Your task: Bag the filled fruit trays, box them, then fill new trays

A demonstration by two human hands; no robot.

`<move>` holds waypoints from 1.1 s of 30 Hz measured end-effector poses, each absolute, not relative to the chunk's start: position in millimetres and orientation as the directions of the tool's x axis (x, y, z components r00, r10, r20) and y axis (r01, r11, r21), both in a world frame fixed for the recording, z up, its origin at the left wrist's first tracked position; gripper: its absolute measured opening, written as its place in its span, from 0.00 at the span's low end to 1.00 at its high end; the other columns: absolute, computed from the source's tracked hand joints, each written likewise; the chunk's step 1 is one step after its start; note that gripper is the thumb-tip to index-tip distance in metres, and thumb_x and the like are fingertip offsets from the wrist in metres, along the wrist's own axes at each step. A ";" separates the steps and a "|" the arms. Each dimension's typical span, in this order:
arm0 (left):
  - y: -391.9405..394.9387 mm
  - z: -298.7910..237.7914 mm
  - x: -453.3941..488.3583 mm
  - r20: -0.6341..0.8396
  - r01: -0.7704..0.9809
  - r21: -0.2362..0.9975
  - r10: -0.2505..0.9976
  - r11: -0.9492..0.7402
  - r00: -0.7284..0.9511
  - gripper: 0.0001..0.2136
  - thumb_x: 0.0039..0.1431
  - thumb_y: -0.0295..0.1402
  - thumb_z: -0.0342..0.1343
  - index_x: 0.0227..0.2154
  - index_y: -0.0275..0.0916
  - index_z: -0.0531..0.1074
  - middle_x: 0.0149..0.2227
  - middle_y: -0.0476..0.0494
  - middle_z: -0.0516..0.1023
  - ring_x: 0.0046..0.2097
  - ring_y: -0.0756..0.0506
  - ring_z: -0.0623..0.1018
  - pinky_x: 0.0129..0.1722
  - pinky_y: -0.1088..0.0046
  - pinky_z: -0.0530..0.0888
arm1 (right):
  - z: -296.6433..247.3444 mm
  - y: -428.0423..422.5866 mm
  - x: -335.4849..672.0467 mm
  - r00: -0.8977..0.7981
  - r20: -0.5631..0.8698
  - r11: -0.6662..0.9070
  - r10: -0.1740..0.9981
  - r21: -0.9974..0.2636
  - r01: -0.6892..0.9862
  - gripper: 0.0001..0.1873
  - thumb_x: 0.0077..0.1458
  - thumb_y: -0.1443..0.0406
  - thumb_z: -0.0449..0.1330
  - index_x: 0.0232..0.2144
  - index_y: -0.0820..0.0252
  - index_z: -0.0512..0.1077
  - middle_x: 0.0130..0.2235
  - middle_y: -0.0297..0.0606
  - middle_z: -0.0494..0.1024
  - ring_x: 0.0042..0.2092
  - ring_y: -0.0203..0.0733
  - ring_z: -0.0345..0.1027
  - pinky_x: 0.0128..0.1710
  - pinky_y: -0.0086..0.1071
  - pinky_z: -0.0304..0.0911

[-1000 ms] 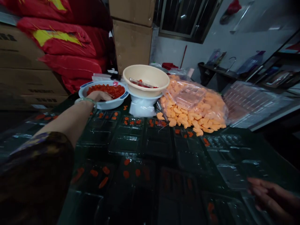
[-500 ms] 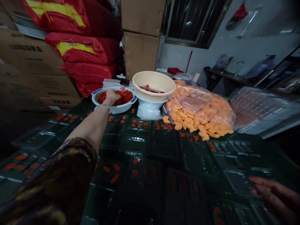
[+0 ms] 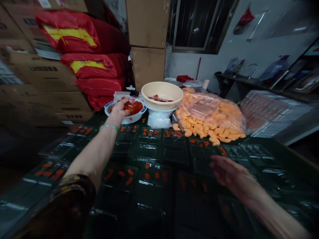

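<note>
1. With bare left hand (image 3: 121,108) over round white plastic basin (image 3: 138,117) of orange-red slices (image 3: 136,107), far left.
2. Fingers loosely spread; impossible to tell any grip through the blur.
3. With bare right hand (image 3: 228,171) above clear compartmented plastic trays (image 3: 147,148), near right, fingers extended, empty.

The green table (image 3: 281,151) bears clear trays (image 3: 147,150), a basin (image 3: 136,118) — and a bag (image 3: 211,114).

On the table (image 3: 281,154), the tub (image 3: 136,117) of slices (image 3: 136,107) sits left of the bowl (image 3: 161,104), the bag (image 3: 211,114) right of it. Trays (image 3: 147,151) lie before all three. Sacks (image 3: 99,66) are behind the tub, between boxes (image 3: 148,64).
</note>
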State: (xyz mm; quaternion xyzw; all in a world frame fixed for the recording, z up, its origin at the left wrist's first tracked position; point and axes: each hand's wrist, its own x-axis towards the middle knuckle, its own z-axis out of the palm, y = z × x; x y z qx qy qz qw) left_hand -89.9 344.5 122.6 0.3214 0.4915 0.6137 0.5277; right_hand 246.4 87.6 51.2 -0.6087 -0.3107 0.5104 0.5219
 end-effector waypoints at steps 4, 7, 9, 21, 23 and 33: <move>294.4 116.0 -32.5 -0.091 -0.466 0.884 0.992 0.039 -0.090 0.06 0.54 0.29 0.53 0.24 0.34 0.65 0.21 0.48 0.67 0.18 0.56 0.63 0.13 0.83 0.55 | 48.3 142.2 170.9 0.013 -0.414 -0.347 0.910 -0.780 -0.521 0.16 0.54 0.52 0.48 0.34 0.55 0.67 0.34 0.44 0.75 0.38 0.45 0.72 0.34 0.40 0.68; 250.2 102.8 23.3 -0.020 -0.542 0.840 1.000 0.008 -0.015 0.08 0.51 0.34 0.56 0.24 0.35 0.64 0.23 0.49 0.68 0.18 0.56 0.64 0.13 0.82 0.55 | 60.2 165.4 131.4 -0.019 -0.430 -0.327 0.902 -0.656 -0.680 0.21 0.55 0.47 0.40 0.38 0.52 0.62 0.37 0.43 0.73 0.44 0.45 0.70 0.41 0.45 0.66; 222.5 93.2 55.9 0.054 -0.579 0.814 0.999 -0.048 -0.007 0.09 0.48 0.36 0.58 0.26 0.38 0.65 0.23 0.51 0.68 0.19 0.55 0.66 0.16 0.81 0.61 | 70.0 167.5 123.2 0.016 -0.413 -0.252 0.911 -0.586 -0.770 0.20 0.55 0.47 0.40 0.37 0.51 0.61 0.37 0.41 0.73 0.46 0.43 0.69 0.43 0.45 0.65; 150.5 50.7 119.0 0.813 0.228 0.530 0.566 -0.817 0.136 0.03 0.51 0.31 0.55 0.26 0.38 0.69 0.29 0.45 0.72 0.35 0.47 0.71 0.38 0.70 0.68 | 66.2 133.1 178.6 0.179 -0.335 0.038 0.925 -0.386 -0.922 0.17 0.58 0.65 0.42 0.23 0.58 0.65 0.22 0.31 0.72 0.29 0.35 0.68 0.39 0.30 0.65; 145.3 49.7 122.8 0.793 0.217 0.566 0.597 -0.795 0.120 0.03 0.52 0.31 0.55 0.26 0.37 0.69 0.28 0.45 0.71 0.34 0.47 0.70 0.37 0.70 0.67 | 63.6 133.0 181.9 0.170 -0.349 0.031 0.922 -0.370 -0.928 0.17 0.57 0.66 0.42 0.22 0.59 0.66 0.21 0.31 0.72 0.27 0.34 0.67 0.37 0.29 0.65; 149.0 95.3 139.5 0.246 -0.498 0.847 0.967 -0.184 0.061 0.05 0.51 0.32 0.55 0.29 0.37 0.66 0.23 0.51 0.69 0.21 0.53 0.68 0.17 0.80 0.61 | 52.7 139.3 179.0 -0.040 -0.471 -0.190 0.881 -0.276 -0.942 0.10 0.51 0.72 0.46 0.21 0.61 0.63 0.18 0.33 0.68 0.20 0.32 0.62 0.18 0.23 0.58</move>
